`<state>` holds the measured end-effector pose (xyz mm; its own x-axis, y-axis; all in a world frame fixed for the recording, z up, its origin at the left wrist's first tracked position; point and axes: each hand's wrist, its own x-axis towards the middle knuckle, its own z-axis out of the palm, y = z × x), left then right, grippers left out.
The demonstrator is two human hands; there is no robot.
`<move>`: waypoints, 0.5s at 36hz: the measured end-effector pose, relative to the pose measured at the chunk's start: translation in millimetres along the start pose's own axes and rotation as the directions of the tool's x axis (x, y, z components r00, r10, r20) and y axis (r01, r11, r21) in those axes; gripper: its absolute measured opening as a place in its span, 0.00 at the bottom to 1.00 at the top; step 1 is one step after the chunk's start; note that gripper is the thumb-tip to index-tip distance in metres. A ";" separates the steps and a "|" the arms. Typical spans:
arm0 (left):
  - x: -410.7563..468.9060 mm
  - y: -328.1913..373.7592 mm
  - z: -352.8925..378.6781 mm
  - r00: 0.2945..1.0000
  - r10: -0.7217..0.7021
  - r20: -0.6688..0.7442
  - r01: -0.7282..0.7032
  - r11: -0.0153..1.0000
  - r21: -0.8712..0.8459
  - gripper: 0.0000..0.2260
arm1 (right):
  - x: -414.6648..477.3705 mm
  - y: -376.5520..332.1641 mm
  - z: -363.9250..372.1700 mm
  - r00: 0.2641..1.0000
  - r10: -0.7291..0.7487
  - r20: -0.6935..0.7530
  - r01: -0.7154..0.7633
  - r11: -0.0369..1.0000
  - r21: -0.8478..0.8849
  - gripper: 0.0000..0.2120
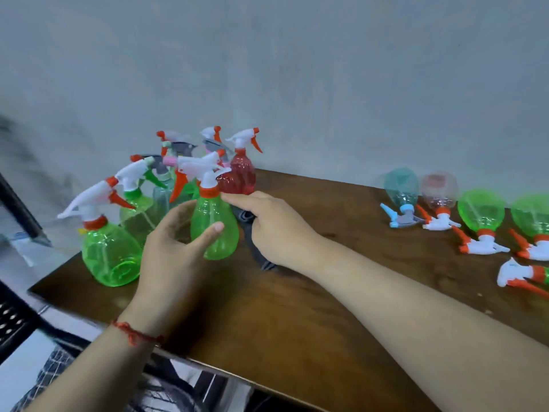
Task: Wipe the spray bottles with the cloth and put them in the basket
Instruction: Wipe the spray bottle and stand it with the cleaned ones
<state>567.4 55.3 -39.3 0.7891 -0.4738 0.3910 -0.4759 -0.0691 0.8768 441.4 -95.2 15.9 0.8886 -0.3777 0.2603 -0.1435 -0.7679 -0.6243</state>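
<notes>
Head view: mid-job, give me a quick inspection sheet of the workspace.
Surface: brown wooden table.
Job's things: standing spray bottles clustered at back left; lying bottles on their sides at right, triggers toward the camera; dark cloth beside the held bottle; basket not identifiable.
Clutter: nothing seen.
Grips: left grip holds an upright green bottle; right grip holds the cloth, forefinger touching that bottle's neck.
Cables: nothing seen.
Surroundings: grey wall behind; black perforated object at lower left, partly out of frame.
</notes>
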 end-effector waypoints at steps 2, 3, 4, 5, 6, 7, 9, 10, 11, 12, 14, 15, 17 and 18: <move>1.8 -4.1 -9.8 0.999 -0.009 -0.043 0.011 0.999 0.050 0.31 | 11.8 -9.3 12.6 0.999 0.018 0.043 -0.017 1.000 -0.026 0.37; 2.8 -6.3 -13.9 0.998 -0.011 -0.068 0.017 0.996 0.088 0.31 | 17.1 -12.3 18.3 0.998 0.028 0.063 -0.026 0.999 -0.034 0.38; 4.2 -9.6 -17.6 0.996 -0.012 -0.087 0.021 0.993 0.114 0.30 | 22.0 -14.6 23.5 0.996 0.036 0.081 -0.034 0.999 -0.036 0.38; 6.1 -13.7 -20.9 0.995 -0.014 -0.100 0.027 0.991 0.132 0.30 | 26.0 -16.7 27.7 0.995 0.040 0.095 -0.037 0.999 -0.031 0.38; 8.1 -17.3 -23.2 0.994 -0.014 -0.106 0.030 0.989 0.144 0.30 | 29.7 -18.5 31.5 0.993 0.042 0.109 -0.040 0.999 -0.026 0.38; 10.7 -23.0 -25.4 0.994 -0.017 -0.108 0.034 0.987 0.155 0.30 | 33.1 -20.3 34.9 0.992 0.043 0.123 -0.040 0.999 -0.024 0.38; 14.9 -31.6 -26.8 0.993 -0.030 -0.112 0.049 0.984 0.170 0.30 | 39.9 -22.7 41.4 0.988 0.047 0.148 -0.044 0.999 -0.024 0.39; 16.6 -35.6 -26.1 0.992 -0.039 -0.117 0.060 0.982 0.177 0.30 | 42.2 -23.4 44.7 0.986 0.052 0.158 -0.048 0.999 -0.026 0.39; 17.8 -39.2 -24.9 0.992 -0.044 -0.118 0.066 0.981 0.184 0.30 | 43.6 -23.9 48.0 0.985 0.055 0.163 -0.052 0.998 -0.028 0.39; 18.3 -42.4 -23.4 0.992 -0.047 -0.117 0.069 0.979 0.193 0.30 | 44.4 -24.3 50.8 0.985 0.059 0.165 -0.055 0.998 -0.028 0.39; 18.3 -48.6 -21.1 0.992 -0.052 -0.112 0.075 0.973 0.218 0.31 | 44.2 -23.2 54.8 0.984 0.066 0.164 -0.065 0.998 -0.014 0.39; 18.7 -51.4 -20.5 0.992 -0.058 -0.109 0.082 0.968 0.235 0.31 | 43.3 -21.5 55.7 0.984 0.076 0.159 -0.078 0.997 0.008 0.38; 19.8 -55.5 -19.7 0.993 -0.065 -0.097 0.089 0.959 0.268 0.33 | 40.7 -17.2 55.0 0.986 0.099 0.137 -0.108 0.993 0.057 0.36; 19.6 -56.2 -19.4 0.993 -0.071 -0.090 0.093 0.955 0.282 0.34 | 39.2 -15.0 53.6 0.987 0.108 0.120 -0.117 0.990 0.073 0.35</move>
<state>617.1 66.9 -75.5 0.8523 -0.3871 0.3517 -0.4904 -0.3578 0.7946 501.8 -70.7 -4.1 0.9138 -0.3933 0.1012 -0.2142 -0.6787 -0.7025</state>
